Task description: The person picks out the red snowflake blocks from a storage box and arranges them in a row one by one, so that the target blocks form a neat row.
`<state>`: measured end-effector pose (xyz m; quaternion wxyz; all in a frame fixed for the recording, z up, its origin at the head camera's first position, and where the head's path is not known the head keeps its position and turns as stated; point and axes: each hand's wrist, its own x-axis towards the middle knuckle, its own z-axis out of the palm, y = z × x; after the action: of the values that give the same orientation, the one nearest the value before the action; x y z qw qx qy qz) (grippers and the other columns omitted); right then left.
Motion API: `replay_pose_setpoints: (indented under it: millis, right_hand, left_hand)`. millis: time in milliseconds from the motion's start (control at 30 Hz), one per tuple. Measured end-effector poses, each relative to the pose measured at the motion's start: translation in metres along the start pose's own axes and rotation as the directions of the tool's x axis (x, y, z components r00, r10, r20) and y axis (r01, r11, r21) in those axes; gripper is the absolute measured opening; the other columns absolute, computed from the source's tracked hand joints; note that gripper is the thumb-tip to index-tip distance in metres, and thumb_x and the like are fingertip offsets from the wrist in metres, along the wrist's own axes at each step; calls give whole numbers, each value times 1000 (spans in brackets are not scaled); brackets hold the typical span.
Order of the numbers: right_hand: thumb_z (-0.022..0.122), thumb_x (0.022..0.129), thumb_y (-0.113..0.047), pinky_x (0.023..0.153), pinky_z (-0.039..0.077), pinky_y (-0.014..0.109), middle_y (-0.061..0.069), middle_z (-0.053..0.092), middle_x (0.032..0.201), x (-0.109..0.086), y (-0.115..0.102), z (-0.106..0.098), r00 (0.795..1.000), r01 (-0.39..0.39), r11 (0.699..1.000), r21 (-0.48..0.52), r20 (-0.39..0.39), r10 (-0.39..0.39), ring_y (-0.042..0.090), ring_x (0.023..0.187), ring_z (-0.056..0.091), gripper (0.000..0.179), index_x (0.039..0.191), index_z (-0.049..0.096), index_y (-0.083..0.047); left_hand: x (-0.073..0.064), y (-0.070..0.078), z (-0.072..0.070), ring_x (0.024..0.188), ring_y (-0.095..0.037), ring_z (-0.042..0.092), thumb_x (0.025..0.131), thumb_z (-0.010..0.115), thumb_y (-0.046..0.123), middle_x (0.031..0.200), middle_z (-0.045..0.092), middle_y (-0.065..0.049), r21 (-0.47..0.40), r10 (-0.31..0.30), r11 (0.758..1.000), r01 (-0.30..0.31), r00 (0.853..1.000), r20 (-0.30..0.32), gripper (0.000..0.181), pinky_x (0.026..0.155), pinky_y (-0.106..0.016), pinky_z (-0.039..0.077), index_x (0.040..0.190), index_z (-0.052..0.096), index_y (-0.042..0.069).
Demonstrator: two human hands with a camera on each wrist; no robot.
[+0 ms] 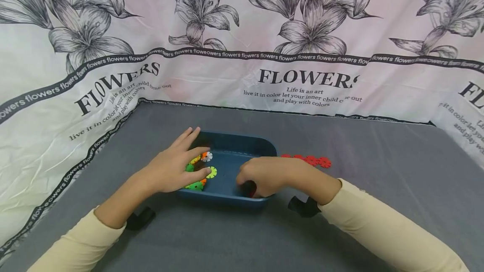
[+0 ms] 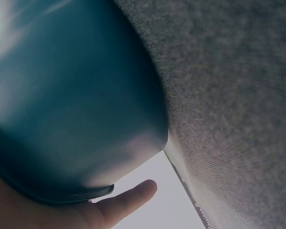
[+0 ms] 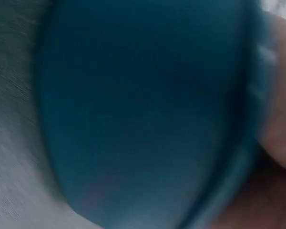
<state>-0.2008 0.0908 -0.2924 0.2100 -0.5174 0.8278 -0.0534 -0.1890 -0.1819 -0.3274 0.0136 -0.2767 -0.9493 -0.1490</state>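
Note:
A dark blue plastic tray (image 1: 227,200) lies on the grey cloth. My left hand (image 1: 174,169) is over its left end with the fingers spread. Several flower-shaped plastic discs lie beneath and beside that hand, including a yellow-green disc (image 1: 212,172), a white disc (image 1: 206,156) and a green disc (image 1: 195,186). My right hand (image 1: 264,175) reaches into the right end, fingers bent downward. A bit of a red piece (image 1: 253,191) shows under it; whether the fingers grip this piece I cannot tell. Both wrist views mostly show the tray's outer wall (image 2: 86,95).
To the right of the tray, partly behind my right wrist, lies a row of red flower-shaped discs (image 1: 311,160). Black wrist straps (image 1: 303,207) show below the forearms. White cloth printed with flowers (image 1: 227,79) stands along the back and left side.

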Motion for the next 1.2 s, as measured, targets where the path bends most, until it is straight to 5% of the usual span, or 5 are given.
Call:
replay_pose_setpoints:
  millis: [333,767,1000,1200]
  right_hand:
    - [69,89,3,57,39,22,-5,50,69,11,-9,6,987,-129,992,13,97,127,10,64,46,22,79,63,-14]
    - [62,90,6,58,41,21,-7,50,68,2,-6,1,996,-49,992,113,79,41,8,62,44,25,76,63,-14]
    - [65,92,3,64,49,23,-9,60,74,-11,-3,-1,995,23,977,213,-96,-3,6,67,54,18,86,67,-13]
    - [72,91,-3,73,54,26,-7,68,88,-26,2,-3,948,42,958,284,-314,51,6,78,61,12,97,71,-13]
  left_hand:
    - [-1,1,0,152,-36,5,94,58,55,166,12,-13,-5,-4,1000,4,1000,7,63,93,-69,44,143,58,14]
    - [-1,1,0,152,-36,5,94,57,56,167,12,-13,-9,-10,1000,10,1000,17,64,93,-70,43,143,58,14]
    - [0,1,-1,152,-36,6,95,57,56,166,13,-13,-10,0,1000,0,1000,13,64,93,-68,44,143,58,14]
    - [0,1,-1,152,-36,5,95,57,56,166,13,-13,-12,-1,1000,1,1000,10,64,93,-67,45,142,58,14]
